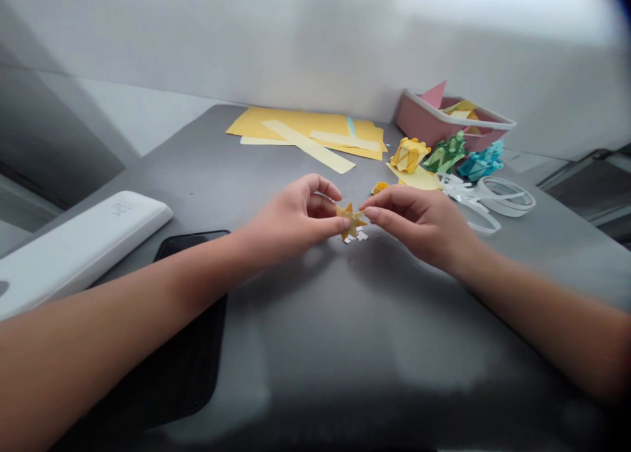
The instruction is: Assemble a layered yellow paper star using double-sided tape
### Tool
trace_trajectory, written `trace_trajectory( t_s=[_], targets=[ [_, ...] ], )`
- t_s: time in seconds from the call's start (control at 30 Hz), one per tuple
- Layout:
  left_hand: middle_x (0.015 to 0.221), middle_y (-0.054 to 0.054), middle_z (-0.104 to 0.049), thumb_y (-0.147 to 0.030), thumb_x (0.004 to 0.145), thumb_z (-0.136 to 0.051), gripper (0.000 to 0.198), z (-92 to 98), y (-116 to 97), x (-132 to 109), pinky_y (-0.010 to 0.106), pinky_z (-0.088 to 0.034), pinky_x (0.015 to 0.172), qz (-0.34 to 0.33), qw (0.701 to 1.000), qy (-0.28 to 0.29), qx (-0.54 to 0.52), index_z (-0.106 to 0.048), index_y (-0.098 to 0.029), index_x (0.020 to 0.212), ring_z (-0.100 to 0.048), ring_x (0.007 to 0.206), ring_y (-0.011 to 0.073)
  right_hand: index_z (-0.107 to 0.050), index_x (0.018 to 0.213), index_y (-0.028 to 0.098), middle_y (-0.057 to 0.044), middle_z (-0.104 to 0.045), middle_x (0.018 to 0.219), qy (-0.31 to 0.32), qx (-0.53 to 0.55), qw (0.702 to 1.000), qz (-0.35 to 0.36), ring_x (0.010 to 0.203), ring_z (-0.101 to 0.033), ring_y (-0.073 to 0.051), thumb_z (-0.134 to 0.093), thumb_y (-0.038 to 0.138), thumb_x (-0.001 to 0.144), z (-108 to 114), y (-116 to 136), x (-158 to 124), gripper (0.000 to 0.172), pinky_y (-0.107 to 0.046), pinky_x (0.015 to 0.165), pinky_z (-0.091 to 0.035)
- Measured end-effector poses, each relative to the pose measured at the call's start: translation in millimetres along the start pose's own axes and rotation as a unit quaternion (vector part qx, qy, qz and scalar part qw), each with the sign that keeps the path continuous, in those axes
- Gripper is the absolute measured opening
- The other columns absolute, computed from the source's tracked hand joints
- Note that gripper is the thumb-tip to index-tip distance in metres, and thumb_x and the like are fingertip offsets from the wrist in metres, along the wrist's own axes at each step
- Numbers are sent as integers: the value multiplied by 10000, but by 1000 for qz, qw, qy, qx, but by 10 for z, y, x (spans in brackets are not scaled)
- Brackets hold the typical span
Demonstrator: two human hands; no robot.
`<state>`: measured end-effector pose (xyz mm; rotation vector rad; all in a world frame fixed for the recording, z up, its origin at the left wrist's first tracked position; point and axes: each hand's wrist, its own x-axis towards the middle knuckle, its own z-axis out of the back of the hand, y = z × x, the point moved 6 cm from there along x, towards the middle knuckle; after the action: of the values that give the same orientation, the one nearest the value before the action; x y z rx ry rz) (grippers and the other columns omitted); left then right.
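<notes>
A small yellow paper star (350, 220) is held above the grey table (315, 347), near the middle of the view. My left hand (300, 215) pinches its left side between thumb and fingers. At the star's right point are the closed fingertips of my right hand (419, 222), thumb and index finger pressed together. Small white paper bits (362, 236) show just beneath the star. A small yellow folded piece (380, 187) lies behind my right fingers, partly hidden by them.
Yellow sheets and strips (305, 127) lie at the back. Yellow (409, 154), green (446, 153) and blue (483, 161) folded papers stand before a pink bin (424, 120). White tape (507, 197) is at right; a white device (83, 242) and black tablet (197, 366) at left.
</notes>
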<state>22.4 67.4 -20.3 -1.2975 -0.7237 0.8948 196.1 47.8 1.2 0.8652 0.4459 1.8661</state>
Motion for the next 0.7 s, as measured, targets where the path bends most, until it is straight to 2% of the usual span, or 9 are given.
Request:
trace_trajectory(
  t_s=[0.1, 0.33, 0.6, 0.7],
  targets=[
    [855, 32, -732, -242, 815, -738, 310, -13, 11, 2, 314, -509, 738, -8, 1000, 16, -1, -502, -202, 1012, -715, 844, 186, -743, 847, 206, -26, -731, 783, 16, 64, 997, -26, 666, -632, -161, -684, 368, 849, -28, 31, -25, 172, -286, 582, -484],
    [822, 19, -727, -245, 811, -744, 324, -31, -7, -6, 295, -506, 713, -10, 1000, 25, 3, -487, -198, 1002, -702, 798, 165, -736, 846, 200, -28, -727, 793, 43, 111, 992, -30, 681, -630, -155, -708, 363, 825, -65, 99, -58, 167, -280, 585, -496],
    [803, 16, -735, -288, 763, -800, 403, -67, -40, -14, 275, -500, 671, -29, 998, 48, -3, -486, -201, 1001, -716, 794, 176, -721, 798, 205, -20, -711, 759, 21, 93, 995, -12, 665, -627, -145, -717, 321, 826, -77, 70, -82, 119, -265, 575, -494],
    [799, 15, -736, -270, 776, -782, 377, -83, -37, -15, 277, -504, 670, -33, 998, 52, -1, -483, -203, 997, -720, 793, 178, -709, 780, 205, -17, -707, 746, 16, 75, 997, -3, 652, -622, -141, -711, 296, 822, -79, 104, -83, 99, -264, 569, -493]
  ],
)
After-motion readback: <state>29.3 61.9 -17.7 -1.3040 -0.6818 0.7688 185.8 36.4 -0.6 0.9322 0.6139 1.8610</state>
